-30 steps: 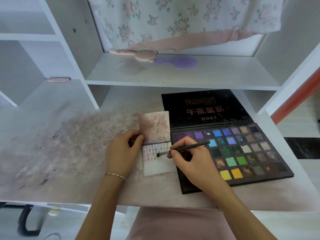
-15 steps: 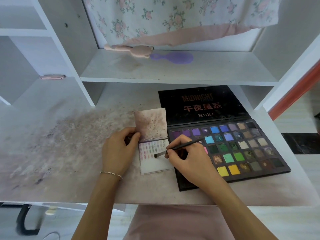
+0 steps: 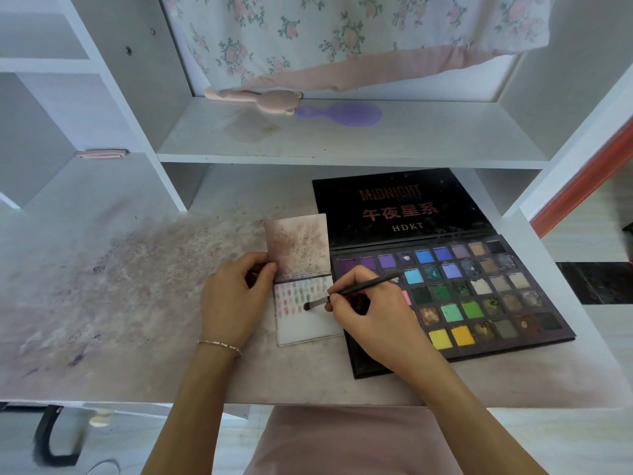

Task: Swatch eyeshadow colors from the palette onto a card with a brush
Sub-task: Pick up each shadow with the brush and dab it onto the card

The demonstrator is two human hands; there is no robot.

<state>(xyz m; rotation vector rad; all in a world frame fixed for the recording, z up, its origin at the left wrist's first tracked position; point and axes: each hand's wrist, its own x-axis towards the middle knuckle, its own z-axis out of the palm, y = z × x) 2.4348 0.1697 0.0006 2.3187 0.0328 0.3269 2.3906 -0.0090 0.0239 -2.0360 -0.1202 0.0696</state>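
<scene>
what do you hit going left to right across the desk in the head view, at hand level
left hand → card → brush tip → right hand → eyeshadow palette

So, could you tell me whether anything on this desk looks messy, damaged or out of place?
Yes. The white desk top carries a broad smear of purplish-pink powder left of the small white swatch card. In the open black eyeshadow palette, several pans look cracked or dug out. The card's raised flap is speckled with dark powder.
</scene>
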